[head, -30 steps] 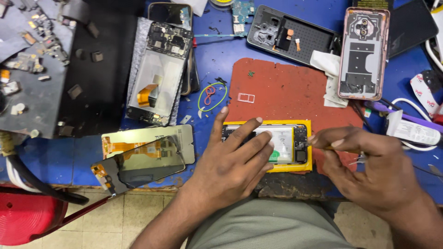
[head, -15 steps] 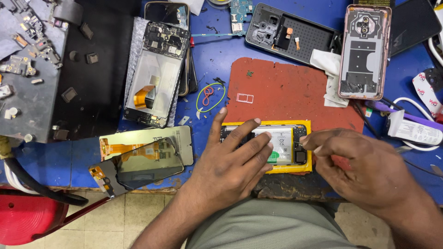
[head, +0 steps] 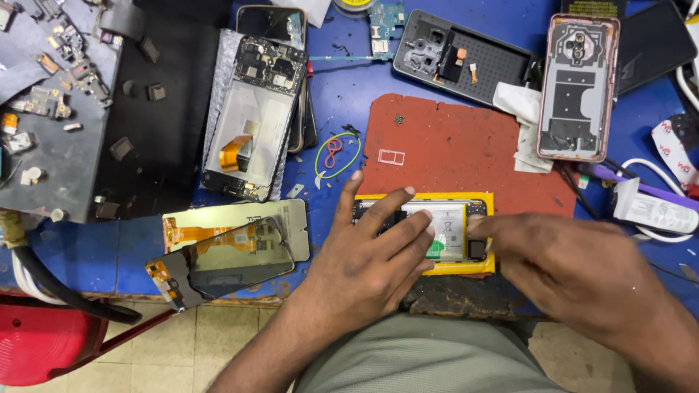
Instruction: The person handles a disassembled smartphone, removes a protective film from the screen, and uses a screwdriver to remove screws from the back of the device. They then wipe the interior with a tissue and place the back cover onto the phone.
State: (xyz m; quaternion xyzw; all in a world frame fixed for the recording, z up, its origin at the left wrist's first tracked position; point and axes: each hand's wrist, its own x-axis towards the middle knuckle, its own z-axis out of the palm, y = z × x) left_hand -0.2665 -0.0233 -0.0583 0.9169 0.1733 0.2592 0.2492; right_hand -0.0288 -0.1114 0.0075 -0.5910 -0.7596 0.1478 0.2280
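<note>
Opened phone [head: 445,231]: left part hidden beneath left hand [head: 368,269] fingers [head: 386,211]. Right hand [head: 575,273]: blurred; anything held cannot be told.

Left hand [head: 364,255]: bare, no ring or watch.
Right hand [head: 575,269]: bare, blurred.
Clothing: grey-green garment [head: 429,360], near edge.

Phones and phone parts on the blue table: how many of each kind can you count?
Opened yellow-framed phone under the hands: 1
Opened phone bodies showing circuit boards: 1
Empty back shells, dark and pink: 2
Loose glass screen panels: 2
Total: 6
</note>
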